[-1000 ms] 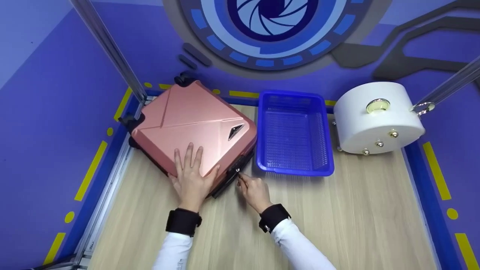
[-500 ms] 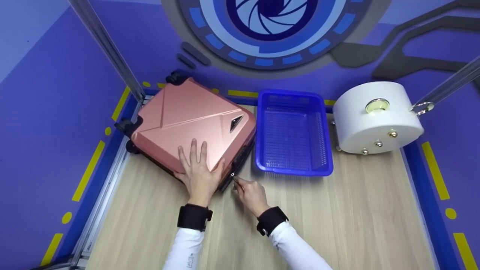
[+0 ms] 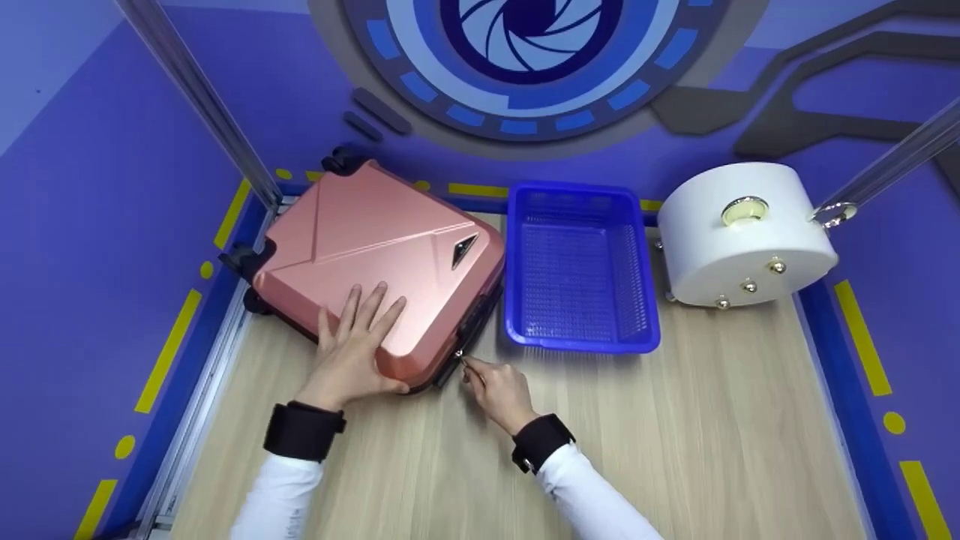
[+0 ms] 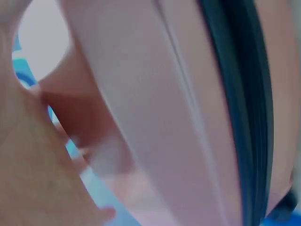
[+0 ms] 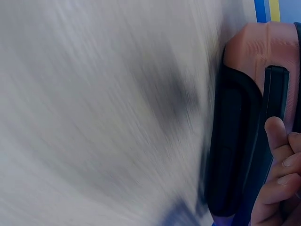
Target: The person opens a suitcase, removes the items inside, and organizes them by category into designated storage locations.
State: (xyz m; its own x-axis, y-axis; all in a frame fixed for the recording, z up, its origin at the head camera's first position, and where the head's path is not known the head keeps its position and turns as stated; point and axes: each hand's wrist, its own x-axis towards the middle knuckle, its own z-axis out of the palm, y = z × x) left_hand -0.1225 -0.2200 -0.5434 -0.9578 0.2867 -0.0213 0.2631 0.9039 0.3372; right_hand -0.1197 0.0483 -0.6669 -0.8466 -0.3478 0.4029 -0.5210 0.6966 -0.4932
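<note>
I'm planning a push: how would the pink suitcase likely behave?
The pink suitcase probably stays stiff, given its moulded shell. Lying broad face up, it likely slides rather than tips. Rolling seems unlikely: its wheels jut from one end.

This looks like a purpose-built booth or studio bay, more a lab-style set than a home. Flat blue-and-purple printed wall panels (image 3: 82, 262) enclose the left, back and right. Across the back spreads a large round white, blue and dark-purple graphic (image 3: 525, 105) (its centre resembles a camera shutter), with angular brownish-grey shapes (image 3: 772, 131) to its right. Rows of bright yellow painted-looking dashes and dots (image 3: 169, 352) trim the lower walls. Straight silver metal posts (image 3: 202, 101) stand toward the back corners, and a silver metal rail (image 3: 206, 390) edges the pale wood-grain base (image 3: 637, 450); whether that is floor or tabletop is unclear.
</note>
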